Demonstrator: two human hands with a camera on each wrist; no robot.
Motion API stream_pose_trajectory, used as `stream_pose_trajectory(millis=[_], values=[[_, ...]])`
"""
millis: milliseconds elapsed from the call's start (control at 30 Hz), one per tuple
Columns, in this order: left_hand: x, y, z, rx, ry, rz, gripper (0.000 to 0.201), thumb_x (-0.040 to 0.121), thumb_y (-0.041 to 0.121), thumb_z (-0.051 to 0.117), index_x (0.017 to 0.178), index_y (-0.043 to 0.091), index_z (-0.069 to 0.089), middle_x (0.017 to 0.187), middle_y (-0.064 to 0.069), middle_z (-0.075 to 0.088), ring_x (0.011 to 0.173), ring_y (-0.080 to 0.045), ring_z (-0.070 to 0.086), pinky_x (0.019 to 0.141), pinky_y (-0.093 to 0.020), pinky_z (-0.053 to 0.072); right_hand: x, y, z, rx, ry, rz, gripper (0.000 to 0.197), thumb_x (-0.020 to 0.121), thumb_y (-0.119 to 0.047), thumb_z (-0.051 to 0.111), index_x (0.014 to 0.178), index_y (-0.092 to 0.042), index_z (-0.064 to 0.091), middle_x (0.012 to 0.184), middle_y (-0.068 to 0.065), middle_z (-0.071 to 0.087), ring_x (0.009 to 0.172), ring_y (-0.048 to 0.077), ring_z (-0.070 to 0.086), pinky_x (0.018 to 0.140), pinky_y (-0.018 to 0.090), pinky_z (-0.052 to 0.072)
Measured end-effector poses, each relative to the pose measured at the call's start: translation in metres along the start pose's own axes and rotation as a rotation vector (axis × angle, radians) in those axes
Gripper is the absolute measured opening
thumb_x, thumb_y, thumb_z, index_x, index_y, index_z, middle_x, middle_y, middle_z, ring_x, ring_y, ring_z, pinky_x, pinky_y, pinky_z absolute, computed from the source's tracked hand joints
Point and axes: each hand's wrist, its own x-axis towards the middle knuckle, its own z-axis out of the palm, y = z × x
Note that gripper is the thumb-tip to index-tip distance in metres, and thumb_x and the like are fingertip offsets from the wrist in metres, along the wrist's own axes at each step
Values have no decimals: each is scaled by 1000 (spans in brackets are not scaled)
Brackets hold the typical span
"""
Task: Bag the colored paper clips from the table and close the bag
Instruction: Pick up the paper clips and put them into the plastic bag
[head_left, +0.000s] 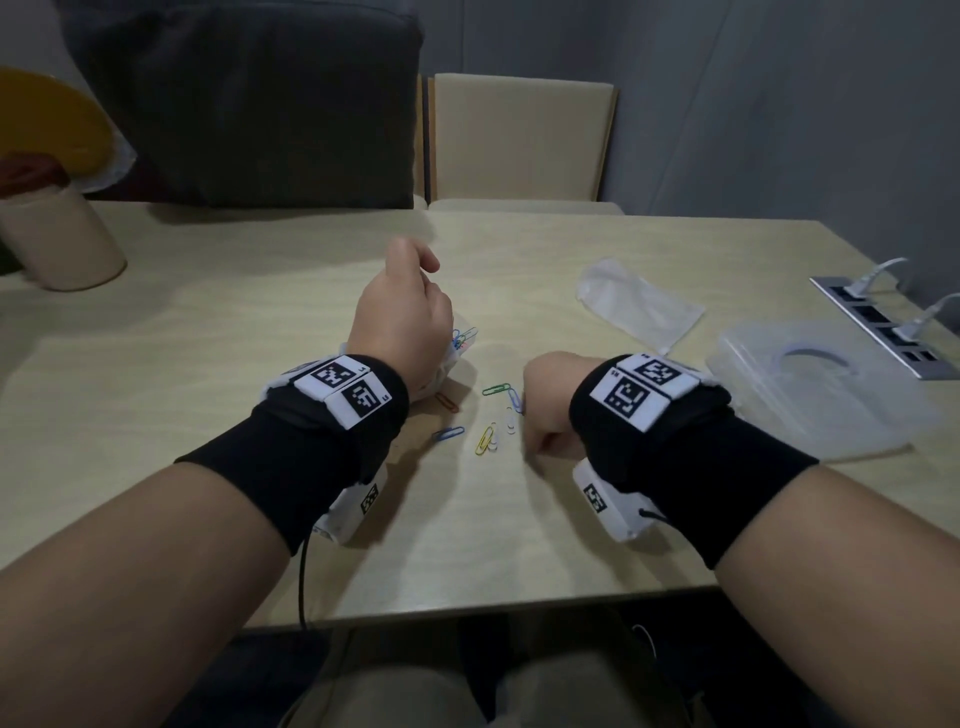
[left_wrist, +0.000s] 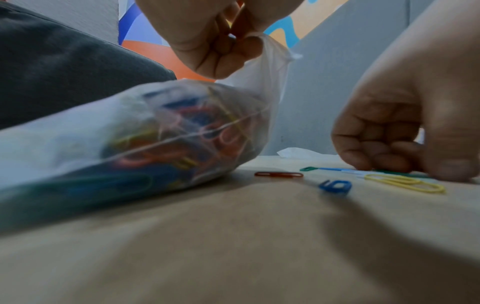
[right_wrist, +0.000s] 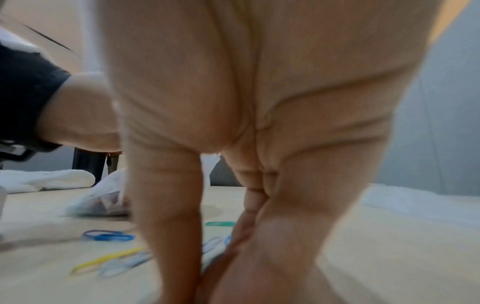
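Paper clips (head_left: 488, 423) lie loose near centre; my left hand (head_left: 402, 317) pinches the bag (left_wrist: 130, 139) mouth up, so bagged clips stay in, while my right hand (head_left: 550, 410) curls onto them, hold unclear.

Centre: loose paper clips (head_left: 488, 415) are scattered on the table (head_left: 218, 312) between both hands.
9 o'clock of clips: passage is blocked by the left hand (head_left: 402, 317) and the filled bag (left_wrist: 124, 139) it pinches.
3 o'clock of clips: passage is blocked by the right hand (head_left: 550, 410), fingers down at the table.
2 o'clock: an empty bag (head_left: 636, 301) and a clear box (head_left: 810, 384) are lying there.
10 o'clock, far: a cup (head_left: 62, 239) is stood.
6 o'clock: bare tabletop is seen up to the near edge.
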Motion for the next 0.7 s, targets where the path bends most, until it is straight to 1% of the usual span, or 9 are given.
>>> stream_pose_trajectory(millis=[33,100,167,233,333,400,467,567,700], values=[[0,0,0,0,2,0,22,88,3,42,108,8,46,77,-13,58,72,-27,51,64,-35,36,5,-4,1,25,44,-30,11,77,-20,71,70,-13,67,63,5,60,62,24,57,52,21,45],[0,0,0,1,7,-1,22,87,3,42,108,8,46,77,-13,58,72,-27,51,64,-35,36,12,-9,2,96,112,-92,21,80,-23,70,94,-8,72,89,7,71,83,27,66,70,27,55],[0,0,-1,2,9,-5,22,87,3,42,108,8,46,77,-14,58,72,-27,51,65,-37,37,17,-7,0,154,142,-118,31,82,-22,68,111,-9,69,109,10,71,99,28,67,83,30,55],[1,0,0,6,8,-8,22,87,4,42,108,9,46,78,-14,58,71,-28,51,65,-38,39,17,-3,-3,220,163,-107,39,88,-22,62,125,-9,59,123,12,62,108,30,63,83,30,50],[1,-1,1,13,7,-7,21,88,4,42,109,9,45,77,-13,58,71,-28,52,64,-37,39,16,1,-3,197,143,-101,62,88,-46,59,140,-17,41,140,13,40,117,33,55,86,34,44],[1,-1,1,11,6,-9,21,88,5,42,109,8,45,77,-13,58,72,-27,52,64,-37,39,16,-2,2,141,94,-140,77,78,-59,66,140,-21,42,138,10,37,116,33,55,88,36,45],[1,-1,0,13,9,-9,21,89,5,42,109,9,45,78,-12,58,72,-27,52,65,-37,39,14,-6,4,95,93,-182,81,69,-56,76,136,-21,46,133,9,40,110,31,58,87,35,49],[1,-1,1,18,6,-4,21,88,5,42,109,9,45,78,-13,58,72,-27,52,65,-39,40,12,-9,3,42,172,-230,60,76,-40,76,127,-15,57,124,10,55,107,29,61,78,28,46],[0,0,1,8,9,-12,21,88,4,42,108,9,45,77,-11,57,73,-28,52,66,-39,40,15,-9,3,7,230,-263,32,86,-28,65,112,-9,68,109,10,70,100,29,65,75,27,48]])
